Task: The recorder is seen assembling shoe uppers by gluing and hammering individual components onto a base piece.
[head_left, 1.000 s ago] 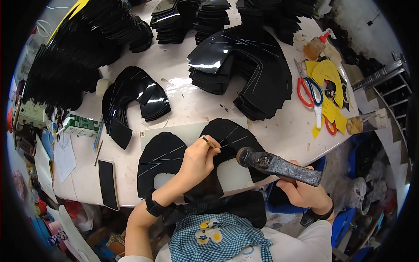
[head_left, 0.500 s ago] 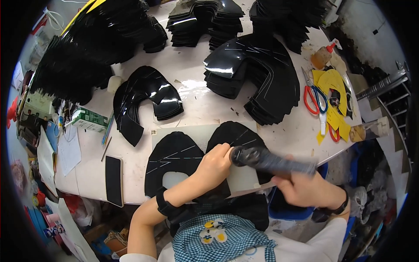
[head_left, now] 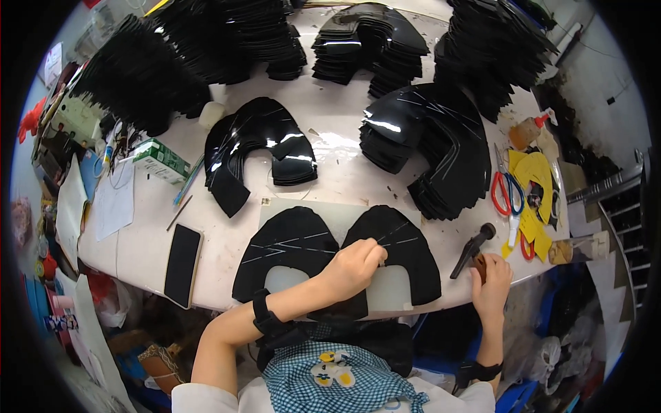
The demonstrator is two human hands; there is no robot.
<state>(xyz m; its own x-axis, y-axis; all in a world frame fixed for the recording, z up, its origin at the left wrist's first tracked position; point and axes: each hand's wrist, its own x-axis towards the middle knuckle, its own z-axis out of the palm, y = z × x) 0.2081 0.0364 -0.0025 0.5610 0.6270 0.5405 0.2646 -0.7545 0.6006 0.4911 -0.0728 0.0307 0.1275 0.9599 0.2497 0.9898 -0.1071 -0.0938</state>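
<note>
Two black arch-shaped pieces with light dashed lines lie side by side before me, the left piece (head_left: 292,237) and the right piece (head_left: 421,265). My left hand (head_left: 352,270) is closed in a pinch over the inner side of the right one; whatever its fingertips hold is too small to name. Over at the table's right edge, my right hand (head_left: 492,279) is wrapped round the brown handle of a hammer (head_left: 474,249). The hammer's dark head has a round face pointing away from me. Under the two pieces shows a pale board (head_left: 389,289).
Stacks of glossy black arches stand beyond, a smaller stack (head_left: 234,134) and a larger stack (head_left: 468,165) nearest. At right lie scissors (head_left: 508,194), yellow scraps (head_left: 533,172), a glue bottle (head_left: 529,132) and a jar (head_left: 578,249). Left are a phone (head_left: 184,265) and a green box (head_left: 162,160).
My right hand has carried the hammer from beside my left hand out to the table's right side. My left hand stays pinched at the right black piece. The whole view has shifted slightly.
</note>
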